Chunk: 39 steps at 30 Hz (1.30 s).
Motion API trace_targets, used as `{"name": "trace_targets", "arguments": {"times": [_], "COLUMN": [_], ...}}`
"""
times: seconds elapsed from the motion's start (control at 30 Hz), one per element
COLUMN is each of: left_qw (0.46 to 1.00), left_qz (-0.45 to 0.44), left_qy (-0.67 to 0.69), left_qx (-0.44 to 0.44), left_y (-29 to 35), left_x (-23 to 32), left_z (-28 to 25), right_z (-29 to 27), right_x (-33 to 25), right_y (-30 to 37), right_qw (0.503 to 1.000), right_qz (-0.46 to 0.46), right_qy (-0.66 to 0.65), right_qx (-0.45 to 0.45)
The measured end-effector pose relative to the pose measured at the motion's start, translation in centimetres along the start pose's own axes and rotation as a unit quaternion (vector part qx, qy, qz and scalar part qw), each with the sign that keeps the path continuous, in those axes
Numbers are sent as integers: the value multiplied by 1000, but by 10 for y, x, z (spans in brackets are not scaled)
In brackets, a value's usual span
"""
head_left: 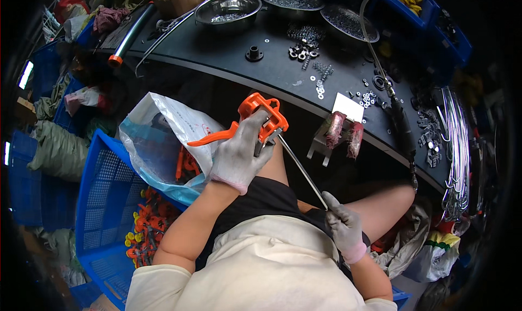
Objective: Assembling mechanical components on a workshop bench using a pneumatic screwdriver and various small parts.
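My left hand (242, 153), in a grey-white glove, is closed round an orange plastic trigger-handle piece (260, 103) with a long lever and a dark metal part below. Gloved as well, my right hand (345, 226) grips the lower end of a thin metal rod (302, 170). The rod slants up over my lap, and its upper end meets the underside of the orange piece; whether it sits inside cannot be seen. Beside my left hand is a white and blue plastic bag (176, 120), with orange parts (187, 164) showing in it.
A blue crate (109, 191) at left holds several orange and yellow pieces (149, 224). Ahead, the dark bench (217, 50) carries steel bowls (228, 7), springs, washers and a black flanged part (254, 54). A power driver (401, 120) hangs at right near bent metal rods (455, 148).
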<state>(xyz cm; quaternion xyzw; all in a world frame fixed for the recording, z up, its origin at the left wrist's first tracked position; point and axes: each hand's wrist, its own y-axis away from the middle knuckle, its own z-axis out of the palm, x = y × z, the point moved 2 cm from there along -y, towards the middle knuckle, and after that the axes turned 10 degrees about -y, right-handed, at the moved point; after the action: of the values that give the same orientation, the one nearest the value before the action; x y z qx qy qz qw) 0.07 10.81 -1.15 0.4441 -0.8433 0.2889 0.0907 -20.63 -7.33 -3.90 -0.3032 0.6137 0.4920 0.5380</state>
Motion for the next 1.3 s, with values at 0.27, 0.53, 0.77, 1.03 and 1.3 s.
{"name": "trace_targets", "arguments": {"times": [0.27, 0.53, 0.77, 1.03, 1.3], "left_qw": [1000, 996, 998, 986, 717], "left_qz": [2, 4, -16, -62, -148], "left_qy": [-22, -85, -60, 68, 640], "left_qx": [16, -2, -26, 140, -234], "left_y": [-7, -16, -15, -34, -31], "left_x": [-4, -5, -12, -55, 67], "left_z": [7, 10, 16, -5, -56], "right_z": [2, 1, 3, -32, 22], "right_x": [-2, 9, -22, -15, -114], "right_y": [-10, -32, -33, -27, -42], "right_qw": [986, 999, 818, 918, 964], "right_qz": [-74, 10, -271, -284, -264], "right_qy": [147, -28, 504, 275, 6], "right_qx": [-16, -42, 51, -26, 20]}}
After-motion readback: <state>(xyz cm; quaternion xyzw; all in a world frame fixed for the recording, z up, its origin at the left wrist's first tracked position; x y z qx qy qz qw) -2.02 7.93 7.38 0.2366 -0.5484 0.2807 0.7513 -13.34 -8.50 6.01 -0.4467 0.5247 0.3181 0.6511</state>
